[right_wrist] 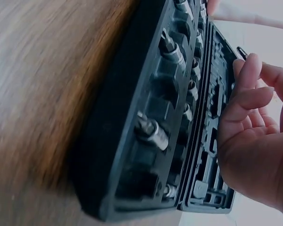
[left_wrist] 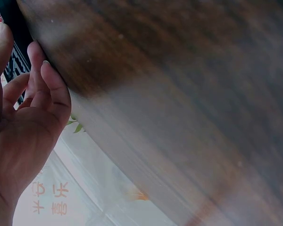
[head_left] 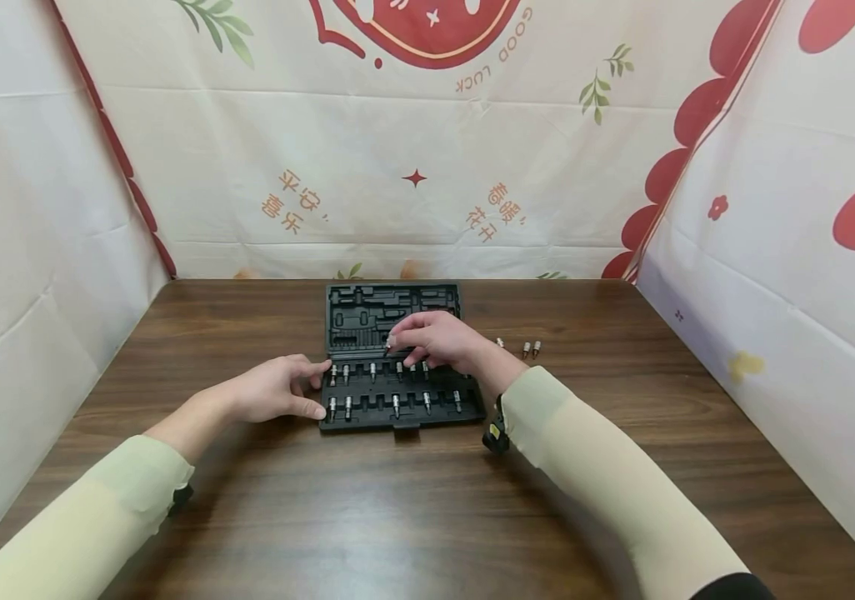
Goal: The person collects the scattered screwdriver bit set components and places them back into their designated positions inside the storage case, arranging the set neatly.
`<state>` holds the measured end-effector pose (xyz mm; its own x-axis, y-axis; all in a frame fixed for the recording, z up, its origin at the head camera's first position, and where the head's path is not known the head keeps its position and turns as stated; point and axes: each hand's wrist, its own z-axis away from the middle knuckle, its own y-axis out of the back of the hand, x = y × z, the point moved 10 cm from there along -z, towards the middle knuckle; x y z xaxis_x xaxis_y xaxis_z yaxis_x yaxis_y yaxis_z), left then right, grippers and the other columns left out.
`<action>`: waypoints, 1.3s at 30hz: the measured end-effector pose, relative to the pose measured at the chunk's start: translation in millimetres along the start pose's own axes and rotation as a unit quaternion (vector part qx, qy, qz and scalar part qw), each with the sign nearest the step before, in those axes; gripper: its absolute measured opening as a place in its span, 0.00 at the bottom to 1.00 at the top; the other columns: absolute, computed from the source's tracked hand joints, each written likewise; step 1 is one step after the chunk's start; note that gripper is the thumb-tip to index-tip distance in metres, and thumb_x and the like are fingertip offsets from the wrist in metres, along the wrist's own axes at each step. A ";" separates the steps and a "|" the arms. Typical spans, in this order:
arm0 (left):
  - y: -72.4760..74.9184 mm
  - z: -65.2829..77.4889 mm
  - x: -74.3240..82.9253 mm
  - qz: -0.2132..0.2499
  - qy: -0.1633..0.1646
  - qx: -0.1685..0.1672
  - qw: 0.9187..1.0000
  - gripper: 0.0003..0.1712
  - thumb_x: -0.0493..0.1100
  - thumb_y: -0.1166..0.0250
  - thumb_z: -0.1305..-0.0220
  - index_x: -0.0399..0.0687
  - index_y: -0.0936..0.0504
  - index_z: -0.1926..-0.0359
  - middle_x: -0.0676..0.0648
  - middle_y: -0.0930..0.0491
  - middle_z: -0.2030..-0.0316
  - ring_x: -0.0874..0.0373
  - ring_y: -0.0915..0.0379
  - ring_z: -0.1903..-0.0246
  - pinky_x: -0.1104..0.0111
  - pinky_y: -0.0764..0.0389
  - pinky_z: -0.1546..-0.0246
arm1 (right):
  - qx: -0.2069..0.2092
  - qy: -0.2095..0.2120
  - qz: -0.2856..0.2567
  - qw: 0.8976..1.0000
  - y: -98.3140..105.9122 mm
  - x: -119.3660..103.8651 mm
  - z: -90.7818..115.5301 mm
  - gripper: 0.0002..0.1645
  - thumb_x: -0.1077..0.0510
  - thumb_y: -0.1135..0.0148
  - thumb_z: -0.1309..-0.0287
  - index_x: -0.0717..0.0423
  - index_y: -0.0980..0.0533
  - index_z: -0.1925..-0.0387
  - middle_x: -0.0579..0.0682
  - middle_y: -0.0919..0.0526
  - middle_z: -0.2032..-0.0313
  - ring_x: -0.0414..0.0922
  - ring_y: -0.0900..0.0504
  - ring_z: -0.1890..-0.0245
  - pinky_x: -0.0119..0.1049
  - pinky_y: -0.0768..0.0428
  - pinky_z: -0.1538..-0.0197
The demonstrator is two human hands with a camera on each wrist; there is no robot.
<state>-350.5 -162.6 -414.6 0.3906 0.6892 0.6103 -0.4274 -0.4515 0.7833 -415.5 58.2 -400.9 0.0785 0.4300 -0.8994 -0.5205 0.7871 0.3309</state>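
Head: black case (head_left: 397, 385) lies open on the table (head_left: 285, 500), printed cloth (head_left: 367, 142) behind it. Three loose bits (head_left: 527, 350) sit right of the case; your right forearm partly covers the nearest. Front row of the case: five seated bits (head_left: 396, 406). Back row: six visible, your right hand (head_left: 438, 340) may hide more. That hand pinches one small bit (head_left: 388, 342) over the case, mostly covered by your fingertips. Your left hand (head_left: 273, 389) touches the case's left edge, thumb and fingers spread.

Left wrist: case is only a dark strip beyond your fingers; thumb side cut off by the frame.

Right wrist: case's front row shows two bits whole, a third cropped. Pinched bit: just its dark end shows.
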 end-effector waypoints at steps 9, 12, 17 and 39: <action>0.1 0.0 0.2 0.000 0.008 0.002 1.000 0.53 0.54 0.20 0.33 0.33 0.34 0.18 0.44 0.18 0.45 0.60 0.23 0.59 0.63 0.21 0.54 | -0.004 0.001 0.022 1.000 -13.7 -3.3 -9.4 0.16 0.53 0.35 0.22 0.53 0.14 0.40 0.50 0.09 0.47 0.39 0.18 0.73 0.35 0.32 0.71; 0.5 1.0 -0.2 0.003 0.010 0.003 1.000 0.53 0.54 0.20 0.33 0.33 0.33 0.19 0.44 0.18 0.45 0.60 0.23 0.59 0.63 0.21 0.54 | -0.008 0.003 0.032 0.999 -21.2 -6.0 -13.8 0.15 0.53 0.32 0.24 0.53 0.13 0.43 0.51 0.08 0.49 0.39 0.20 0.76 0.34 0.33 0.72; 1.1 1.7 -0.4 0.003 0.014 0.005 1.000 0.53 0.54 0.20 0.33 0.34 0.32 0.19 0.43 0.18 0.45 0.59 0.22 0.58 0.63 0.22 0.53 | -0.015 -0.002 0.068 0.998 -34.7 -11.0 -17.8 0.14 0.51 0.31 0.26 0.49 0.11 0.46 0.49 0.09 0.56 0.38 0.22 0.78 0.34 0.33 0.73; 0.1 0.0 0.1 0.001 0.009 0.001 1.000 0.52 0.55 0.20 0.32 0.34 0.33 0.19 0.46 0.19 0.47 0.59 0.24 0.58 0.65 0.23 0.54 | 0.044 -0.016 0.173 0.984 -42.6 -6.3 -26.9 0.04 0.51 0.24 0.30 0.45 0.09 0.61 0.43 0.16 0.68 0.41 0.27 0.75 0.36 0.30 0.69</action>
<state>-350.5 -162.6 -414.4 0.3746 0.6988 0.6094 -0.4259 -0.4541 0.7826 -416.7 10.0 -417.0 -0.0634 0.6914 -0.7197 -0.4450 0.6259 0.6405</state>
